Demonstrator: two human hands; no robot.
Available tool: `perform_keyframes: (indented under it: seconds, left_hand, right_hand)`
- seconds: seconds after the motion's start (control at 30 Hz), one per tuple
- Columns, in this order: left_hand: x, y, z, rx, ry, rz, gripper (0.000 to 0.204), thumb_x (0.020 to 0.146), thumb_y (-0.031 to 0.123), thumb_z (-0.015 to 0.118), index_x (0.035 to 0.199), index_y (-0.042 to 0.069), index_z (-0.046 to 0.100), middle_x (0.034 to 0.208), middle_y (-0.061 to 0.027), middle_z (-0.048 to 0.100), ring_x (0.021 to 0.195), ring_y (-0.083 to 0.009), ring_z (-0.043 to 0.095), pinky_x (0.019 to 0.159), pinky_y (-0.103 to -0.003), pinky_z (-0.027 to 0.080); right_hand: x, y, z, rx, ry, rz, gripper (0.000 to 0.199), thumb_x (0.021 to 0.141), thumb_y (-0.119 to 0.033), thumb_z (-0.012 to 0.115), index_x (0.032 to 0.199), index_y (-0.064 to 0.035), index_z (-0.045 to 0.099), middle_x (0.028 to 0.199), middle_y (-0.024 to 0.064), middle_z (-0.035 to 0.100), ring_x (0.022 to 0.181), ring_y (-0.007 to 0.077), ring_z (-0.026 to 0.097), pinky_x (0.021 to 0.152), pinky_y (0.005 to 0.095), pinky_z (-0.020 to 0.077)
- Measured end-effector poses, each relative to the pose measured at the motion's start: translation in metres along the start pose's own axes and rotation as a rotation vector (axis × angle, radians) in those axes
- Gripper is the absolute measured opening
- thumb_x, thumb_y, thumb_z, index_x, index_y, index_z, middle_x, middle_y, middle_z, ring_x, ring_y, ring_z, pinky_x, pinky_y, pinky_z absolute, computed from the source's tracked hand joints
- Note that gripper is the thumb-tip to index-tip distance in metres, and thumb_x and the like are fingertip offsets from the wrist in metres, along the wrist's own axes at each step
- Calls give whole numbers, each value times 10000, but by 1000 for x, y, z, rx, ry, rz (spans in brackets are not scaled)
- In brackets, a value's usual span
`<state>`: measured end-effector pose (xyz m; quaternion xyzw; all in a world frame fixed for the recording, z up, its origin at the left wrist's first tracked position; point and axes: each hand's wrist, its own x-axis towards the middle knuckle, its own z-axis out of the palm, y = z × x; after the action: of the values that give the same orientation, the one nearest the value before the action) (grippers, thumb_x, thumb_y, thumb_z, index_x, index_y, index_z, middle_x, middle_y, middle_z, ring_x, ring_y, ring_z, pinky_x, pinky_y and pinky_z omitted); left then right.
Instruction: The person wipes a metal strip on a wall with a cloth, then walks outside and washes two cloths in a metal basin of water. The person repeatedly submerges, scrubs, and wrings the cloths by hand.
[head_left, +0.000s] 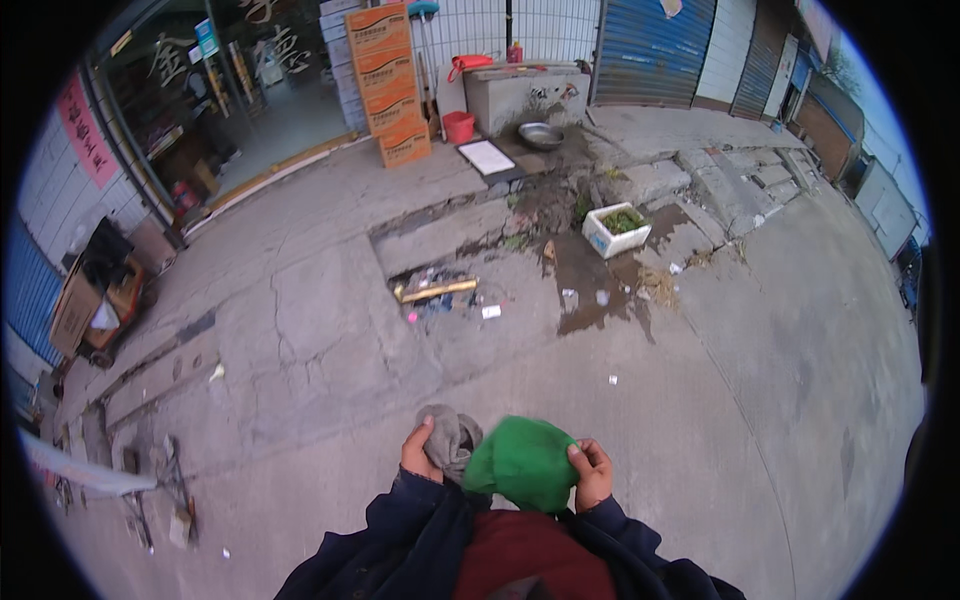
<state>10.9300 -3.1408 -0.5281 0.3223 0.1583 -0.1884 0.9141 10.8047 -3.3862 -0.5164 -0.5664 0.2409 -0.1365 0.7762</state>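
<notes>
Low in the head view, close in front of my body, my left hand (420,449) grips a crumpled grey cloth (450,437), with the thumb on its near side. My right hand (592,470) pinches the right edge of a green cloth (527,463) between thumb and fingers. The green piece bulges like a cap or pouch, but its exact kind I cannot tell. Its left side meets the grey cloth, and whether my left fingers also hold it is hidden. Both sleeves are dark blue.
Cracked concrete spreads ahead, with a broken strip holding litter and a yellowish wooden bar (438,290). Farther off are a white foam box (616,230) with greens, a metal basin (541,135), a red bucket (458,127) and stacked orange cartons (390,85). A loaded cart (105,290) stands left.
</notes>
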Motion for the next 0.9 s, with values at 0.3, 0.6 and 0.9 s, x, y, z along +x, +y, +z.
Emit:
perform_keyframes:
  seconds: [0.3,0.6,0.9]
  left_hand:
    - [421,106,169,190,-119,-10,304,1018,172,575,1277,13,589,1157,-133,698,1064,-284,690,928,-447,561]
    - [781,183,303,201,56,104,319,1013,168,590,1278,-7,612,1195,-125,704,1093,-274,683,980,-425,530]
    - [1104,277,435,234,62,132,313,1019,150,603,1292,-3,595,1192,-120,697,1083,-254,685,960,-407,544]
  right_hand:
    - [385,-68,76,75,221,-92,69,983,-134,641,969,-73,613,881,-7,630,765,83,574,700,247,451]
    - [835,-107,162,150,168,39,81,993,-118,625,926,-81,599,861,-27,592,779,75,539,720,234,440]
    - [1197,-187,273,100,99,3,70,990,-108,647,954,-70,602,923,-25,625,851,74,563,796,239,442]
